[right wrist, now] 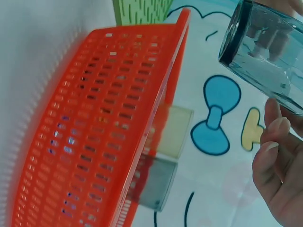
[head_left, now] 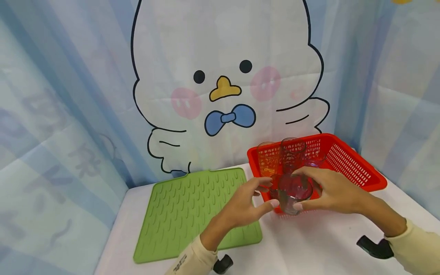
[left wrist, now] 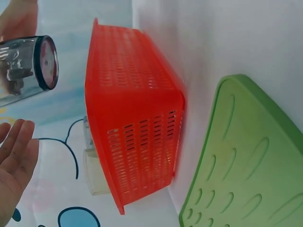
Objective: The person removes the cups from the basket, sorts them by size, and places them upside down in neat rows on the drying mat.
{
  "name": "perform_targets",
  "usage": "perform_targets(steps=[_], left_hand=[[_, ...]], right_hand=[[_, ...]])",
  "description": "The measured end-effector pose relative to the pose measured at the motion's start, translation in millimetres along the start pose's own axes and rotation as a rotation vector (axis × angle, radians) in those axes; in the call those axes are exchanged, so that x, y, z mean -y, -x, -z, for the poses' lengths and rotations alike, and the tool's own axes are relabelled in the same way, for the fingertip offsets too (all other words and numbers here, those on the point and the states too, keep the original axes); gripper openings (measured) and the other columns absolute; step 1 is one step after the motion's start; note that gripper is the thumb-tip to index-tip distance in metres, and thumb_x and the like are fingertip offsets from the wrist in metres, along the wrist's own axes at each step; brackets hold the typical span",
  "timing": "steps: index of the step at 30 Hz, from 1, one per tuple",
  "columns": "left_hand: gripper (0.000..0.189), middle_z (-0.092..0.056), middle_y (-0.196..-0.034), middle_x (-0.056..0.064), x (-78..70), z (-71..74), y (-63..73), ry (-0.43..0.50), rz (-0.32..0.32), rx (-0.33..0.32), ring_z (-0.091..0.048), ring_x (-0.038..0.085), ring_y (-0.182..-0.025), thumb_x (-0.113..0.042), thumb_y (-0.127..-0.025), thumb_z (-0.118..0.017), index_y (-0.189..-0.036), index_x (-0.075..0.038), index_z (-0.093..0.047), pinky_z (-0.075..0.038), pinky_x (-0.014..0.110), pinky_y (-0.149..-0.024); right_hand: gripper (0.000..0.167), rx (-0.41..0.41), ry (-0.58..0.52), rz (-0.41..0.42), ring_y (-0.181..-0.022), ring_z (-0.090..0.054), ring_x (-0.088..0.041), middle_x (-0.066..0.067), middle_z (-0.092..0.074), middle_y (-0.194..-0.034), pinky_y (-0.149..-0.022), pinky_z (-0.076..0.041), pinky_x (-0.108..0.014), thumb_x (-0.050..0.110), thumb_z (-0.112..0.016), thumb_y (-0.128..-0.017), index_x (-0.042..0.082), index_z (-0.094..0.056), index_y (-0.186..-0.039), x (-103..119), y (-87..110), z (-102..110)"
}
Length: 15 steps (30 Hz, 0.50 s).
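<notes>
A clear drinking glass (head_left: 292, 194) with a thick base is held up over the near side of the red basket (head_left: 252, 158). My right hand (head_left: 330, 189) grips it from the right, with the thumb low on its side and the fingers around the far side. Left of the glass, my left hand (head_left: 245, 202) is spread with its thumb and fingers apart. The left wrist view has a small gap between this left hand (left wrist: 16, 165) and the glass (left wrist: 23, 71). In the right wrist view, fingertips of the right hand (right wrist: 284, 170) touch the glass (right wrist: 265, 52).
Inside the basket stand an amber glass (head_left: 268, 158), a grey glass (head_left: 293, 152) and a purple-tinted glass (head_left: 314, 159), partly hidden. A green ridged mat (head_left: 192, 214) lies left of the basket on the white table (head_left: 309, 248). A printed curtain (head_left: 220, 46) hangs behind.
</notes>
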<state>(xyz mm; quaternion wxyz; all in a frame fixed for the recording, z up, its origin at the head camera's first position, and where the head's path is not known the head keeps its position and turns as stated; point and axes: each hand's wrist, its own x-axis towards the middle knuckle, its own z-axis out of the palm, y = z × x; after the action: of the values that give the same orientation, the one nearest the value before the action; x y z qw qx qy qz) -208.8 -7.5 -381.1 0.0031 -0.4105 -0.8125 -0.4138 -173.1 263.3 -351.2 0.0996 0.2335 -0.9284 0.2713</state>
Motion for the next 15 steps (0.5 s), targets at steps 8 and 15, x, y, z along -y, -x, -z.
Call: perform_targets(steps=[8,15], left_hand=[[0.064,-0.063,-0.122,-0.003,-4.5,-1.0,2.6,-0.009,-0.054,0.066,-0.061,0.007,-0.107,-0.039,-0.093,-0.070,-0.145,-0.010,-0.046,-0.051,0.019,-0.090],[0.067,-0.062,-0.120,-0.003,-6.2,-3.3,3.3,-0.014,-0.069,0.065,-0.056,0.001,-0.103,-0.038,-0.088,-0.077,-0.142,-0.011,-0.049,-0.050,0.016,-0.088]], right_hand=[[0.064,0.088,-0.067,-0.006,-0.086,-0.064,-0.001,0.018,-0.068,-0.100,-0.065,-0.057,-0.021,0.057,-0.085,-0.072,0.027,-0.060,-0.122,14,0.0,-12],[0.068,0.092,-0.096,-0.016,-0.090,-0.065,-0.007,0.012,-0.070,-0.104,-0.066,-0.056,-0.019,0.055,-0.087,-0.070,0.023,-0.062,-0.124,20,2.6,-12]])
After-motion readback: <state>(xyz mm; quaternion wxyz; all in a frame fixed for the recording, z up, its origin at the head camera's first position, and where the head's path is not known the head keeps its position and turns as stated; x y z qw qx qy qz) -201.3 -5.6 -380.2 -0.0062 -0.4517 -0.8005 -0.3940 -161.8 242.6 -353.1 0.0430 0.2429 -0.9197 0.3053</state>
